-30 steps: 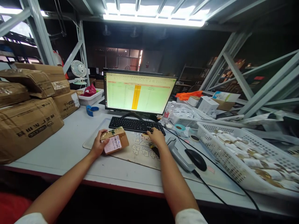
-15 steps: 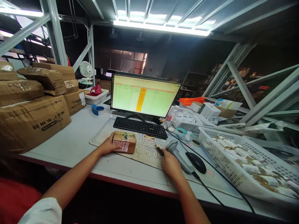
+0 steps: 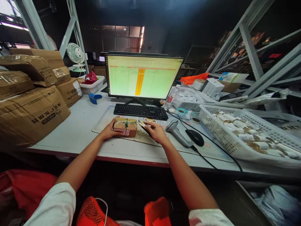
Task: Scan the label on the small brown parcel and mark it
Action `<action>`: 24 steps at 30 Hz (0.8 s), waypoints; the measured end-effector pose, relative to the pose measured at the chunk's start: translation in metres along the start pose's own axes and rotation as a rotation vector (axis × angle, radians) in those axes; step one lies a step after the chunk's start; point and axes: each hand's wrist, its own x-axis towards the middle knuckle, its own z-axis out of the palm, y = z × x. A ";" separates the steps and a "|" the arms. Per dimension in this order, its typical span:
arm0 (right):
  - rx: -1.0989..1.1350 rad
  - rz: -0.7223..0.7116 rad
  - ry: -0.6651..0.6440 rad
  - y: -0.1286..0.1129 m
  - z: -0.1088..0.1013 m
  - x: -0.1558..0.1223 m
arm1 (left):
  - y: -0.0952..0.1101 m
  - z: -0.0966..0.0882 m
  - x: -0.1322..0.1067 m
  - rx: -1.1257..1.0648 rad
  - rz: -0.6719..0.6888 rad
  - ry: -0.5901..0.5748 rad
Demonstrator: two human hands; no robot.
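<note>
Left hand: the left hand (image 3: 108,130) lies on the near left of the parcel, fingers spread and pressed onto its top and side, steadying it against the mat.
Right hand: the right hand (image 3: 156,131) is just beside the parcel, fingers drawn together and pinching a slim dark tool (image 3: 142,125) with a metal tip; it is too small to tell pen from cutter.
Parcel: a small brown parcel (image 3: 125,127) sits near the middle of the desk mat (image 3: 101,121), close to the front of the keyboard (image 3: 140,110), with green-marked tape around it and a white label on its near face.
Done and left: the parcel looks taped shut, with no cut showing on the visible faces; the tool's tip is not touching it.
Right of the hands: a handheld barcode scanner (image 3: 176,133) lies on the desk (image 3: 70,147) beside a mouse (image 3: 195,137), with no hand on it.
Right end of desk: a white plastic basket (image 3: 218,138) holds rolled items (image 3: 249,136).
Left end of desk: taped cardboard cartons (image 3: 28,116) are stacked there, near a blue tape dispenser (image 3: 95,98).
Back edge: a monitor (image 3: 141,77) shows a spreadsheet with an orange column.
</note>
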 end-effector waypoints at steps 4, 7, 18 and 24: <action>0.070 -0.007 -0.004 0.001 0.000 -0.005 | -0.002 -0.002 0.001 0.029 0.006 -0.009; 0.069 0.028 -0.012 0.000 0.000 -0.007 | -0.003 -0.002 0.001 0.022 0.005 -0.005; 0.062 0.013 -0.028 -0.001 -0.005 -0.008 | 0.008 0.000 -0.002 0.133 0.018 0.008; 0.016 -0.077 -0.009 -0.001 -0.008 -0.019 | 0.007 -0.001 -0.004 0.249 0.041 0.033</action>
